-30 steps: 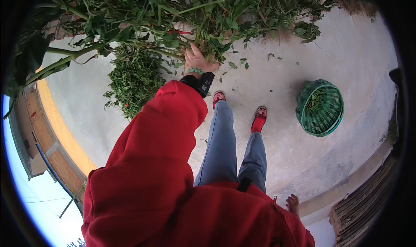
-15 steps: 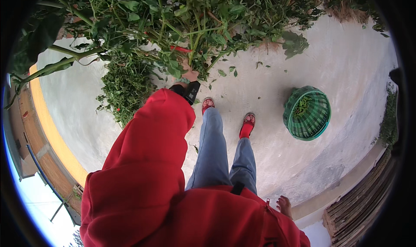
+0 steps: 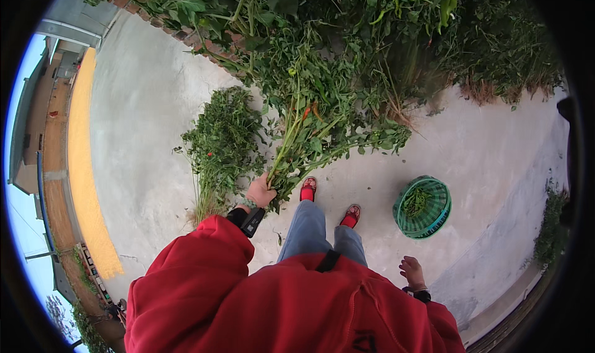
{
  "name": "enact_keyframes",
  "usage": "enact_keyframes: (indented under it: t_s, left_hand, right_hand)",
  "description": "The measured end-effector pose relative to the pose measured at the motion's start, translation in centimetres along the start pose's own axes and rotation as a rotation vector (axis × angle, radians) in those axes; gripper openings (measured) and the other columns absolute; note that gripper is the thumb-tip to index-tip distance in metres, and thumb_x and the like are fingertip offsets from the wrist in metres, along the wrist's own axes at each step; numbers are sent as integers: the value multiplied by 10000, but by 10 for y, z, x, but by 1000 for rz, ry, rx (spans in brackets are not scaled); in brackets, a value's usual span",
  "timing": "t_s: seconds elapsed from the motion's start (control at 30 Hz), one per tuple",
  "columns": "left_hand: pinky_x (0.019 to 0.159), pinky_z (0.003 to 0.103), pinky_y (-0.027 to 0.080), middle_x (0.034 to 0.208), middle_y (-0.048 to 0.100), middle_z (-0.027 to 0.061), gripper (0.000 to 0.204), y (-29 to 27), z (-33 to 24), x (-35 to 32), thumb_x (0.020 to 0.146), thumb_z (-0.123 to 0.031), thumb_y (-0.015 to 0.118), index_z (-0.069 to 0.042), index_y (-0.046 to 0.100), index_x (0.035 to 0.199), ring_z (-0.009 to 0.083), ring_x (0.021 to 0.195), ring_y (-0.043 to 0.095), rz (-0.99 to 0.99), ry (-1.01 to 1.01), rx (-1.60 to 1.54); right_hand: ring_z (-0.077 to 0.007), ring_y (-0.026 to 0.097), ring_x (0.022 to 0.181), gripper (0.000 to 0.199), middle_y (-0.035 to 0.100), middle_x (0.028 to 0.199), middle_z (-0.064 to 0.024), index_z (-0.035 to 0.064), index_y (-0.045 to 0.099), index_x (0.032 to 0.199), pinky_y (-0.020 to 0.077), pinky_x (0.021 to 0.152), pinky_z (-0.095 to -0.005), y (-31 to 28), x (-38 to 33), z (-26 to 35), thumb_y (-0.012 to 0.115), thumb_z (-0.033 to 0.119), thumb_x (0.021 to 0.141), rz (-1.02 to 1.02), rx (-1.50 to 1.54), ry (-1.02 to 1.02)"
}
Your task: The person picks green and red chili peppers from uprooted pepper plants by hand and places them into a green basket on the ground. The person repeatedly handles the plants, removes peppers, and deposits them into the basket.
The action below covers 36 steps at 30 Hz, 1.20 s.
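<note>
My left hand (image 3: 260, 192) is closed around the lower stems of an uprooted pepper plant (image 3: 290, 139), just left of my feet. Its leafy top stretches away from me, with a red pepper (image 3: 306, 113) showing among the leaves. On the right, my right hand (image 3: 411, 271) hangs in the air with loosely curled fingers, some of them apart, and nothing in it. The nearest thing to it is a green woven basket (image 3: 429, 224), standing on the ground with thin green peppers (image 3: 416, 202) inside.
A heap of leafy plants (image 3: 224, 142) lies left of the held plant. Across the far side runs a large mass of pepper plants (image 3: 396, 49) by a low brick edging (image 3: 192, 40). Grey concrete (image 3: 149, 123) lies underfoot, with a yellow strip (image 3: 87, 167) along the left.
My left hand has come back toward me, still gripping the stems, and the leafy top now lies farther off. My right hand has come more fully into view, and the view has shifted.
</note>
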State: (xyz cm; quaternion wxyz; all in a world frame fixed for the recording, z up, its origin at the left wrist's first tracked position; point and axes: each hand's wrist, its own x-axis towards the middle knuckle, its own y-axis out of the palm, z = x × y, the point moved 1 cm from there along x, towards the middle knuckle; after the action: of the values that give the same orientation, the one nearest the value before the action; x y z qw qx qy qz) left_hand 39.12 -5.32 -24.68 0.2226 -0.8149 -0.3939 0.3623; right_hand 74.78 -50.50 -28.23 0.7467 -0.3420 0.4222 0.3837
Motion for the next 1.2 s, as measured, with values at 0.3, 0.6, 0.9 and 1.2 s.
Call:
enact_keyframes:
  t_s: [0.3,0.6,0.9,1.2]
  left_hand:
    - [648,362,455,727,565,181,405,-39,-63,-150,629,-42,594,-33,500,1023,343,689,556,-128,92,-51]
    - [638,369,469,713,576,181,375,-68,-83,-232,623,-108,657,-38,499,955,339,687,582,-185,102,-40]
    - [635,434,466,684,579,202,342,-72,-29,-264,628,-185,678,-29,498,874,387,692,574,-215,179,151]
    - [629,466,455,710,586,217,355,-100,17,-305,625,-157,667,-43,501,917,407,714,567,-324,150,173]
  right_hand:
    - [-129,554,813,332,557,918,-28,31,484,1147,461,655,-262,-24,41,92,537,194,863,120,-132,-313]
    - [-121,568,774,184,600,969,-45,69,545,1021,454,667,-242,-8,-44,220,551,127,847,123,264,-641]
    - [-180,557,1003,347,544,1089,-114,-25,497,1139,460,845,-276,119,-269,346,579,34,806,502,-348,-1445]
    - [-121,503,722,402,586,901,-81,-26,480,1100,431,670,-253,267,-272,320,600,54,725,286,-109,-1456]
